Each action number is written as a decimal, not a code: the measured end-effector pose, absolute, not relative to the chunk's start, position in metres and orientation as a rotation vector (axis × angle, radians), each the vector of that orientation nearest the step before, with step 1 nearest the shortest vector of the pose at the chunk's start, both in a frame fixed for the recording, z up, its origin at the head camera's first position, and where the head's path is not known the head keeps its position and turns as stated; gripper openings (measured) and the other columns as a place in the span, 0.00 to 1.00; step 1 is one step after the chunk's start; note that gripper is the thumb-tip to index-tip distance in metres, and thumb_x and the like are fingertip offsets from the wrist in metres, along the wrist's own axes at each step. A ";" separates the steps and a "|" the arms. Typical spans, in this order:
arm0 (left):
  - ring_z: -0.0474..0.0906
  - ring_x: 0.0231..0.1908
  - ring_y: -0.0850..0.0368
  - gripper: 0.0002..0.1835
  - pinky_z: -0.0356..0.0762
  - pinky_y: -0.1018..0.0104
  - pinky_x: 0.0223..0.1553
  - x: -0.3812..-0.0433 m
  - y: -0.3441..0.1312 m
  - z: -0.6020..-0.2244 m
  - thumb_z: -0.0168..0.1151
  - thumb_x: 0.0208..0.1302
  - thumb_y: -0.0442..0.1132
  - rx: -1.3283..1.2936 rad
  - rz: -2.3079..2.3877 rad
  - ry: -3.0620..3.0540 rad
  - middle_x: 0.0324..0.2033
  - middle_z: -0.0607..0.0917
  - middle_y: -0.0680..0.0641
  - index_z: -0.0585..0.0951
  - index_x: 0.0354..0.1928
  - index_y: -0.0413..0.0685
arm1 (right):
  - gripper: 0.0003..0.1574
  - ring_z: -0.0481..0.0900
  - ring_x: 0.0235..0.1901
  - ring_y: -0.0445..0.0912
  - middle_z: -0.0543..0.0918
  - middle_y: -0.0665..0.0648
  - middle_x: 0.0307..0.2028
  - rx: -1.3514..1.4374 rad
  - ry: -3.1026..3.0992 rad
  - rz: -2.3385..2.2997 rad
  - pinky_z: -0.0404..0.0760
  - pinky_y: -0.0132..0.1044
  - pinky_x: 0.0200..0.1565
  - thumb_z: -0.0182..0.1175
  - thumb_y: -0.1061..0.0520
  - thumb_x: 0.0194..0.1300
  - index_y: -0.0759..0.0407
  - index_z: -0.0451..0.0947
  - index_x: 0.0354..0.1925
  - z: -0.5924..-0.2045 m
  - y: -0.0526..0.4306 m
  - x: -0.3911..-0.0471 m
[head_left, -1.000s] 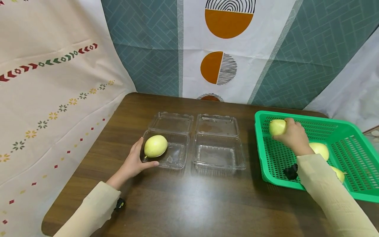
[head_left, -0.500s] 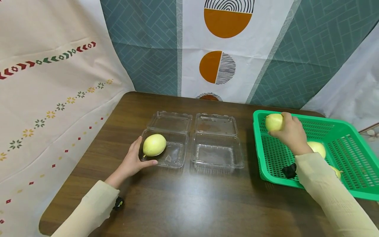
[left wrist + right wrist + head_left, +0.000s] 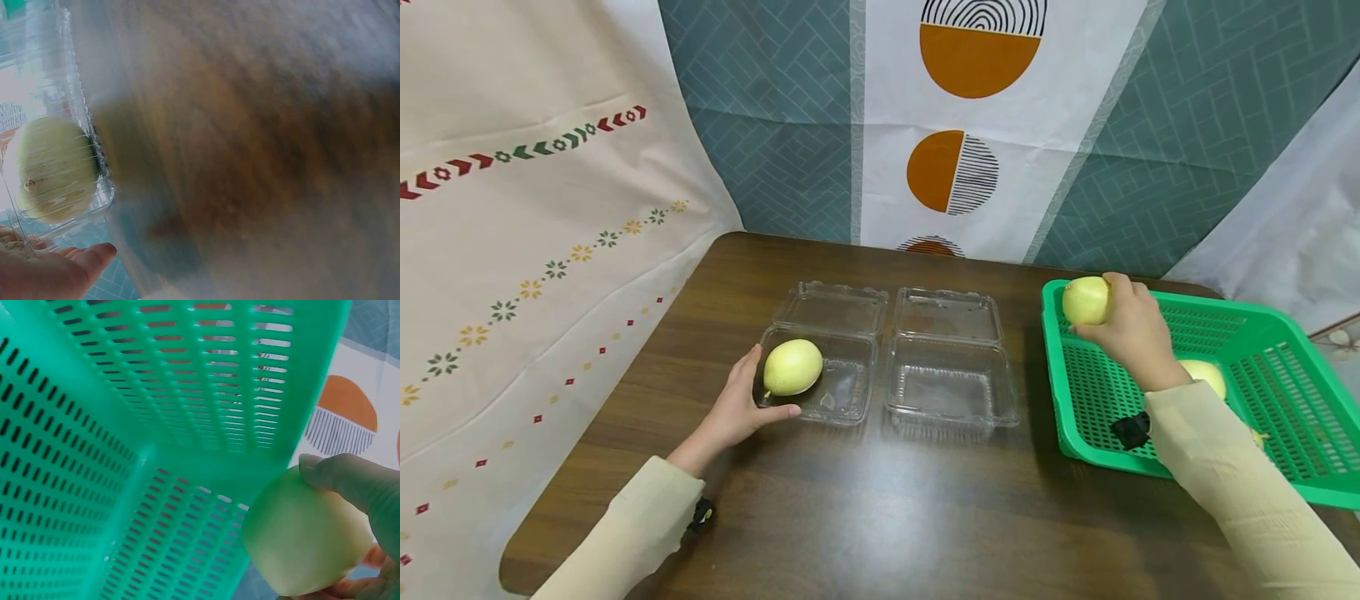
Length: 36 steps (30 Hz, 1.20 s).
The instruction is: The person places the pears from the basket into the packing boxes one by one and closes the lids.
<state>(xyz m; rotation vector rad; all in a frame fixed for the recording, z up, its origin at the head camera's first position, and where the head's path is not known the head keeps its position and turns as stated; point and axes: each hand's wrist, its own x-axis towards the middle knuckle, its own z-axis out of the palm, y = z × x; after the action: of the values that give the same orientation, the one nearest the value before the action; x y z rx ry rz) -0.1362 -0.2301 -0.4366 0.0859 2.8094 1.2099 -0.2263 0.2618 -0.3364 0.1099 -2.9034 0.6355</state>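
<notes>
My right hand point(image 3: 1138, 337) grips a pale yellow pear point(image 3: 1086, 301) at the left rim of the green basket point(image 3: 1051, 375). In the right wrist view, the thumb lies over the top of this pear and the fingers are under it. My left hand point(image 3: 736, 412) is at the left front corner of a clear plastic clamshell box point(image 3: 850, 392), thumb along its front edge and fingers along its side. Inside that box lies another pear point(image 3: 793, 367), its stem towards the front left; the left wrist view shows it through the clear wall.
To the right of the first box stands a second clear clamshell box point(image 3: 955, 392), its lid folded back. More pears point(image 3: 1204, 375) lie in the basket, partly hidden by the right sleeve. A patterned cloth point(image 3: 775, 125) hangs behind the brown table point(image 3: 865, 517).
My right hand has lifted the pear up from inside the basket and moved it slightly left to the rim. The left hand has stayed at its box.
</notes>
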 end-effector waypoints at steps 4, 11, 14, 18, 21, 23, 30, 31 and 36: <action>0.42 0.71 0.32 0.64 0.49 0.34 0.65 -0.136 -0.230 -0.437 0.75 0.47 0.50 0.085 1.217 2.812 0.72 0.44 0.30 0.41 0.72 0.31 | 0.50 0.66 0.45 0.68 0.67 0.78 0.51 0.139 -2.892 0.629 0.70 0.61 0.35 0.71 0.57 0.50 0.72 0.57 0.64 -0.330 0.258 -0.228; 0.42 0.71 0.32 0.64 0.49 0.33 0.65 -0.136 -0.230 -0.438 0.76 0.46 0.50 0.086 1.219 2.814 0.72 0.44 0.30 0.41 0.72 0.30 | 0.51 0.65 0.48 0.68 0.66 0.77 0.54 0.178 -2.894 0.644 0.70 0.62 0.36 0.71 0.57 0.50 0.70 0.56 0.65 -0.321 0.245 -0.222; 0.42 0.71 0.32 0.65 0.49 0.34 0.65 -0.136 -0.230 -0.438 0.76 0.46 0.50 0.085 1.222 2.812 0.72 0.44 0.31 0.41 0.72 0.31 | 0.51 0.65 0.48 0.68 0.66 0.77 0.54 0.203 -2.889 0.646 0.70 0.62 0.37 0.71 0.57 0.50 0.70 0.56 0.65 -0.319 0.240 -0.219; 0.42 0.71 0.32 0.64 0.49 0.34 0.65 -0.137 -0.230 -0.438 0.76 0.46 0.50 0.087 1.234 2.811 0.72 0.44 0.31 0.41 0.72 0.30 | 0.51 0.65 0.48 0.68 0.67 0.77 0.54 0.246 -2.877 0.639 0.70 0.63 0.38 0.72 0.57 0.49 0.71 0.57 0.64 -0.316 0.233 -0.217; 0.42 0.71 0.32 0.64 0.49 0.34 0.65 -0.137 -0.230 -0.438 0.76 0.46 0.50 0.089 1.239 2.812 0.72 0.45 0.31 0.41 0.72 0.30 | 0.51 0.65 0.50 0.67 0.67 0.76 0.55 0.271 -2.865 0.635 0.70 0.63 0.40 0.72 0.57 0.49 0.70 0.57 0.64 -0.314 0.229 -0.216; 0.42 0.71 0.32 0.64 0.49 0.33 0.65 -0.136 -0.230 -0.439 0.76 0.46 0.50 0.088 1.238 2.813 0.72 0.45 0.31 0.42 0.72 0.30 | 0.51 0.65 0.51 0.68 0.67 0.75 0.56 0.280 -2.861 0.635 0.70 0.64 0.40 0.72 0.57 0.49 0.70 0.57 0.65 -0.313 0.227 -0.216; 0.42 0.71 0.32 0.64 0.50 0.33 0.65 -0.136 -0.230 -0.439 0.76 0.46 0.50 0.080 1.233 2.814 0.72 0.45 0.31 0.42 0.72 0.31 | 0.52 0.65 0.52 0.67 0.67 0.75 0.57 0.304 -2.852 0.644 0.70 0.63 0.40 0.73 0.56 0.49 0.68 0.57 0.65 -0.308 0.218 -0.211; 0.42 0.71 0.32 0.64 0.50 0.33 0.65 -0.136 -0.230 -0.439 0.76 0.46 0.50 0.080 1.232 2.815 0.72 0.45 0.31 0.41 0.72 0.31 | 0.52 0.65 0.52 0.67 0.67 0.75 0.57 0.310 -2.849 0.643 0.70 0.63 0.41 0.73 0.56 0.49 0.68 0.57 0.65 -0.308 0.217 -0.211; 0.42 0.71 0.32 0.64 0.50 0.34 0.65 -0.137 -0.230 -0.438 0.76 0.46 0.50 0.081 1.231 2.817 0.72 0.45 0.31 0.41 0.73 0.31 | 0.53 0.65 0.54 0.68 0.67 0.76 0.58 0.338 -2.843 0.649 0.70 0.65 0.43 0.73 0.57 0.48 0.69 0.57 0.66 -0.308 0.212 -0.208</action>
<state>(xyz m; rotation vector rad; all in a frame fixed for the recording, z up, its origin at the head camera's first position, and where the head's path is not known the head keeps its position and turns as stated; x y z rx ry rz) -0.1366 -0.2299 -0.4382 0.0808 2.8167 1.2305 -0.2080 0.2119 -0.3083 0.3377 -2.8428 0.6491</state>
